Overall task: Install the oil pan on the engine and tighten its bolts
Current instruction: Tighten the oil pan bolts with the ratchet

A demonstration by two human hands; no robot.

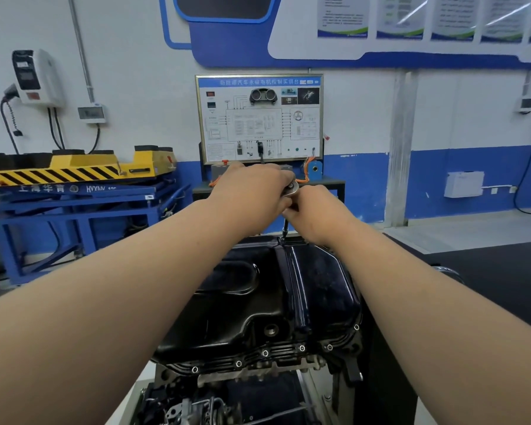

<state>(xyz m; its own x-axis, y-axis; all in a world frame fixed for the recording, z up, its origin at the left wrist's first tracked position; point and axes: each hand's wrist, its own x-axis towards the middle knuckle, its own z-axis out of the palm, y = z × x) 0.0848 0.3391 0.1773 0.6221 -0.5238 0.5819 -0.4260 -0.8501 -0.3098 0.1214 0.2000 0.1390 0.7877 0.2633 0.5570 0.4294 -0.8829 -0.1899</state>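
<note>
Oil pan [288, 289], black, sits on engine [181, 406] mid-frame, w/ bolts [265, 353] showing along near rim. Both hands up at far edge. L hand [252, 185] curled over ratchet [291, 188] from above, gripping it. R hand [316, 213] just below, fingers pinched round top of thin extension bar [284, 230], which runs down to pan's far rim. Bar's tip too small to make out. Behind: wiring board [259, 118] on wall. Yellow lift [74, 170] on blue stand [74, 207] at left.

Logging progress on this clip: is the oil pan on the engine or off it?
On. The black oil pan sits on the engine, with bolts showing along its near flange.
</note>
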